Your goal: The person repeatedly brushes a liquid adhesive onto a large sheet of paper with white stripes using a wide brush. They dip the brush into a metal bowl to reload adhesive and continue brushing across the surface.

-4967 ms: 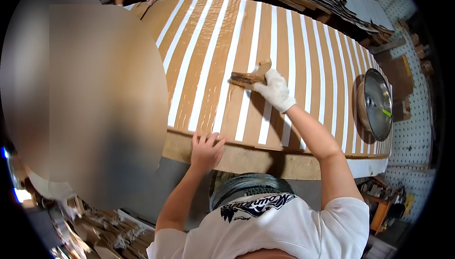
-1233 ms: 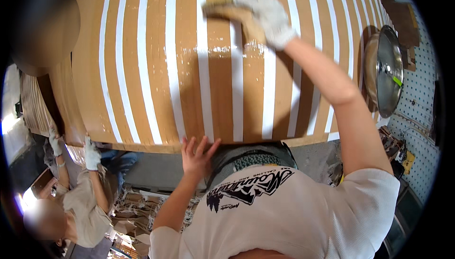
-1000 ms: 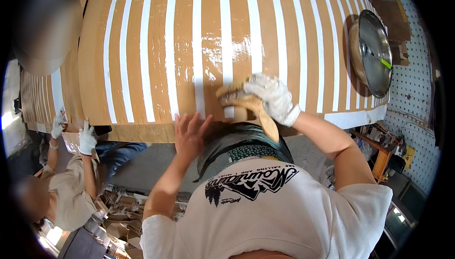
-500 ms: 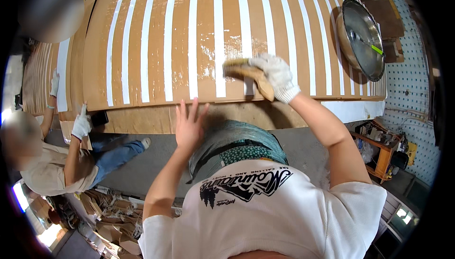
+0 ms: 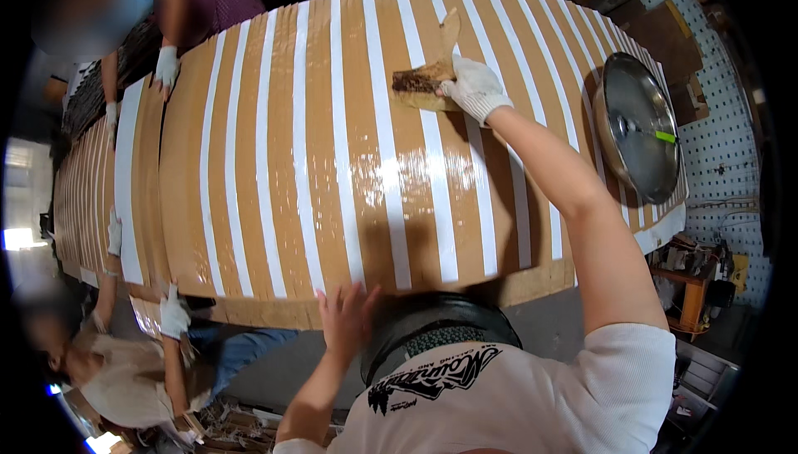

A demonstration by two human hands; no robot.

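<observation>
Brush [image 5: 426,80]: wide, wooden, far out on the brown-and-white striped sheet [image 5: 283,163], bristles flat on a brown stripe. From the left: co-worker's gloved hand [image 5: 174,314] at the sheet's near edge; bare left hand [image 5: 347,318] spread open, fingers splayed, on that same edge, holding nothing; gloved right hand [image 5: 472,88] closed around the brush; round metal lid [image 5: 638,126] lying at the sheet's right end.
</observation>
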